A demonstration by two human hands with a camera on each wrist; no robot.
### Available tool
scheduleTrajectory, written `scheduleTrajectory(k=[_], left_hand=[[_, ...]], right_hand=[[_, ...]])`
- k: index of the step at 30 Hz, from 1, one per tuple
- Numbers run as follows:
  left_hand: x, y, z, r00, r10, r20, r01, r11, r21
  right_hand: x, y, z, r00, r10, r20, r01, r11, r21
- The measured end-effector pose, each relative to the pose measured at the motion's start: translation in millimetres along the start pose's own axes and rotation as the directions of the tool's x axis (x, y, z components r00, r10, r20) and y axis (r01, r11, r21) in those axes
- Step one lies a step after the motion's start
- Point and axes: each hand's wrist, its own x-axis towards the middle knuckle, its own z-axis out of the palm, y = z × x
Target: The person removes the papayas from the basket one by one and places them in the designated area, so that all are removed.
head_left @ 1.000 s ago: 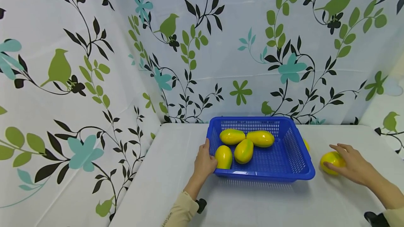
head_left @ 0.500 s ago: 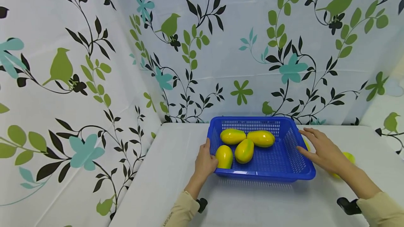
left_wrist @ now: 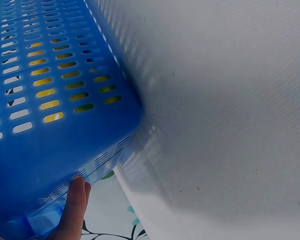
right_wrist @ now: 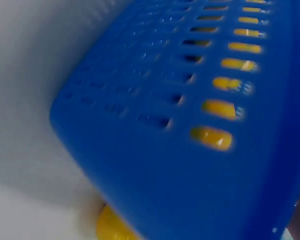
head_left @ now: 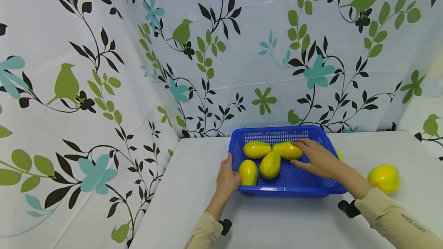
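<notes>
A blue plastic basket (head_left: 287, 192) with slotted walls stands at the table's back, holding several yellow mangoes with greenish streaks. My left hand (head_left: 226, 178) grips its left rim; in the left wrist view a finger (left_wrist: 75, 207) lies along the outer wall. My right hand (head_left: 320, 160) reaches over the basket's right side, thumb and fingers apart. Its fingertips are right at the end of the back right mango (head_left: 286, 150). The other mangoes in the basket include one at back left (head_left: 257, 150), one in the middle (head_left: 270, 165) and one at front left (head_left: 248, 173).
Another mango (head_left: 384, 178) lies on the white table (head_left: 277, 226), right of the basket. One more yellow fruit (head_left: 339, 155) is mostly hidden behind the basket's right wall. A patterned curtain (head_left: 238, 68) hangs close behind the table.
My right hand has moved left from the loose mango on the table, past the basket's right rim, to over the inside. That mango stays on the table. My left hand keeps its grip.
</notes>
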Motion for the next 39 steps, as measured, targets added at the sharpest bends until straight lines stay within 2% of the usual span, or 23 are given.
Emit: scheduleTrajectory(k=[6, 11, 21, 29, 39], left_hand=[[0.3, 0.7, -0.7, 1.000, 0.002, -0.005, -0.002, 1.000, 0.015], [0.2, -0.5, 0.0, 1.000, -0.006, 0.002, 0.006, 1.000, 0.021], [-2.1, 1.0, 0.4, 1.000, -0.019, -0.005, 0.019, 0.999, 0.029], [-1.9, 1.4, 1.5, 1.000, -0.020, -0.011, 0.020, 1.000, 0.024], [-1.5, 2.8, -0.2, 1.000, -0.025, -0.013, 0.025, 0.999, 0.025]], right_hand=[[12.2, -11.2, 13.1, 0.999, 0.005, 0.046, -0.007, 0.999, 0.037], [18.6, -16.7, 26.0, 0.997, -0.021, 0.080, 0.014, 0.997, 0.080], [29.9, -27.5, 44.0, 0.988, -0.054, 0.146, 0.040, 0.994, 0.098], [31.1, -27.5, 61.2, 0.984, -0.060, 0.170, 0.039, 0.991, 0.125], [41.7, -33.9, 70.2, 0.983, -0.070, 0.173, 0.044, 0.988, 0.146]])
